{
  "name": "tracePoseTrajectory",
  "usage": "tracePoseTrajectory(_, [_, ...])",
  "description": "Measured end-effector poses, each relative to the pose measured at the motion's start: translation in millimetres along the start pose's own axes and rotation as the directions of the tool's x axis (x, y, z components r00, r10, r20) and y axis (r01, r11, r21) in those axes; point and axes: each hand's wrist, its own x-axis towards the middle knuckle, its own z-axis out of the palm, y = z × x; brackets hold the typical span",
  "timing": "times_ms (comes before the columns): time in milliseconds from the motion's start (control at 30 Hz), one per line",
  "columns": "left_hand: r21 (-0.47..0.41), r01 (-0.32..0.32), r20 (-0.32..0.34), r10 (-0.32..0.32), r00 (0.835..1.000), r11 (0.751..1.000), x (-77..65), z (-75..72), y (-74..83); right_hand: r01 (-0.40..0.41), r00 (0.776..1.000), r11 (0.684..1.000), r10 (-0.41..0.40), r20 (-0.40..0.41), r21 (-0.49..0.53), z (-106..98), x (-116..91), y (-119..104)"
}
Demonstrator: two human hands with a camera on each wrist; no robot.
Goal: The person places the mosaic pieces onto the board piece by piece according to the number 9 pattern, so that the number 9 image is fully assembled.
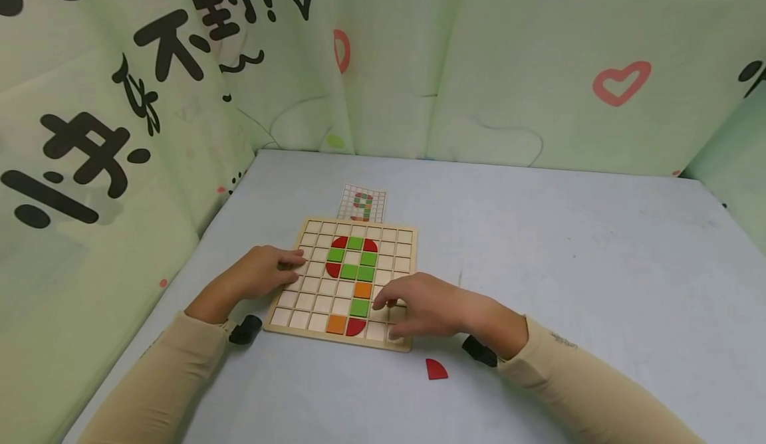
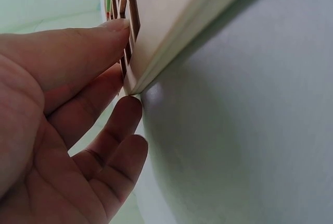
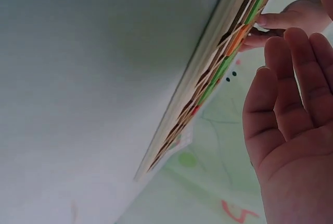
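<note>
A wooden grid board [image 1: 299, 318] lies on the table, holding red quarter-circle, green square and orange square tiles in a shape like a 9. My left hand [image 1: 263, 271] rests at the board's left edge. In the left wrist view its thumb [image 2: 99, 41] touches the board, and the other fingers lie along the edge. Over the board's lower right part hovers my right hand [image 1: 427, 306], fingers loosely bent, nothing seen between them. The right wrist view shows that palm [image 3: 296, 130] empty. A loose red quarter-circle tile [image 1: 436, 369] lies on the table below the board's right corner.
A small pattern card [image 1: 378, 208] with a similar coloured figure lies behind the board, partly covered by it. White cloth covers the table [image 1: 568, 251]. Printed pale green curtains [image 1: 509, 65] hang at the back and sides. A black wrist device [image 1: 245, 330] sits under each wrist.
</note>
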Motion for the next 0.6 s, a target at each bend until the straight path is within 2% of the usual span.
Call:
tracePoseTrajectory(300, [-0.004, 0.002, 0.002, -0.002, 1.000, 1.000, 0.1, -2.0, 0.5, -0.018, 1.000, 0.999, 0.018, -0.010, -0.040, 6.5, -18.0, 10.7])
tracePoseTrajectory(600, [-0.003, 0.005, 0.007, -0.004, 1.000, 1.000, -0.2, -1.0, 0.0, -0.025, 0.999, 0.997, 0.026, 0.018, -0.075, 8.4, -30.0, 12.3])
